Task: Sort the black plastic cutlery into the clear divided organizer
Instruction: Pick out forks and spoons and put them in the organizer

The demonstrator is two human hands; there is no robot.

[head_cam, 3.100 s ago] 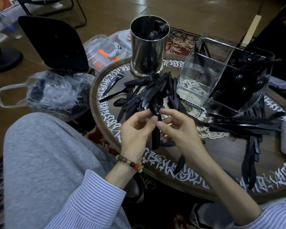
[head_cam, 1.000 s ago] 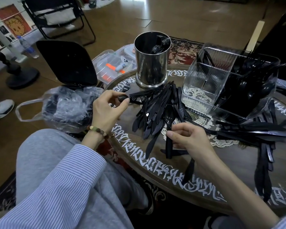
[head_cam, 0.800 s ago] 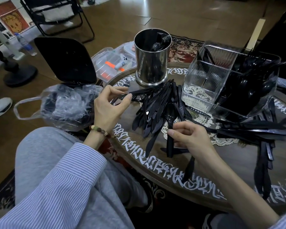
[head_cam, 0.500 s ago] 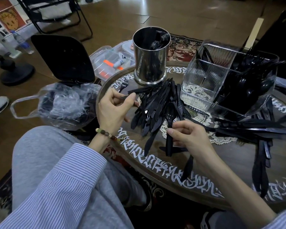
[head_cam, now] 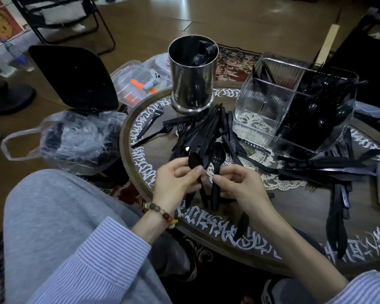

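Your left fingers are curling round the handle of a black spoon, thumb on the neck just below the bowl. Your right fingers are pinching the handle of a second spoon, its bowl standing up and facing you. The two spoons are now sitting side by side, near touching, over the near edge of the counter.

A second ago your left hand was out at the left of the counter, picking at the stray pieces there; it is now coming back to the centre with a spoon in it, beside your right hand, which is holding the same spoon as before. In my judgement you are pairing like with like, so the two can go into the organizer in one trip.

The loose cutlery pile is lying just beyond your hands, with two forks apart at its left. More pieces are spreading to the right. The clear divided organizer is standing far right: its right compartment looks well filled with dark cutlery, its near left compartment looks empty. The steel cup is standing at the far centre.

Much sorting is remaining.
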